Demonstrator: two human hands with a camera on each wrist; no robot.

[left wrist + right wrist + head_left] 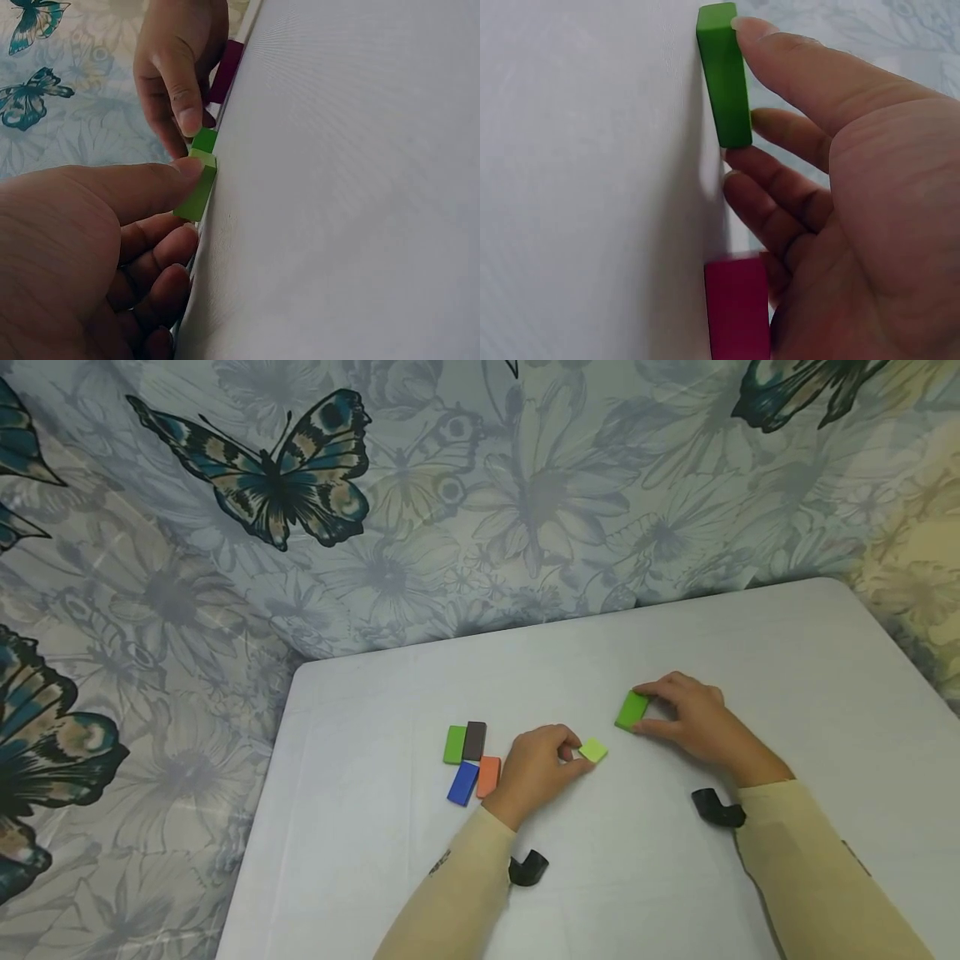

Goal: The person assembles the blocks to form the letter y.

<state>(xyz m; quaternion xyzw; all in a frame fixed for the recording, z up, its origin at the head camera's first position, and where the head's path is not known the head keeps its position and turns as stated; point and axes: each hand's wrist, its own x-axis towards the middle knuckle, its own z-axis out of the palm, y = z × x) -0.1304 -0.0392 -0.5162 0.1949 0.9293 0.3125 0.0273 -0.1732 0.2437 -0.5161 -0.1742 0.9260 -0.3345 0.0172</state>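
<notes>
Nearest, beige long sleeves with small black curved fittings at both wrists. Beyond the left cuff, four flat rectangular blocks are grouped on the white-covered worktop: blue and orange in front, mid-green and dark grey behind. Left hand: narrow grip, a small lime-green square block pinched between thumb and fingertips, right of the group. Right hand: wider grip, a bright green rectangular block held between thumb and fingers, just beyond the lime one and to its right. Whether either block is lifted can't be told. A magenta block is seen beside the right hand in both wrist views. Held blocks judged light, rigid, not fragile; smooth faces might slip a little. Best taken by opposite side faces or ends, fingertips only, top face left uncovered. Farthest, a butterfly-printed backdrop is seen behind the worktop's back edge.
</notes>
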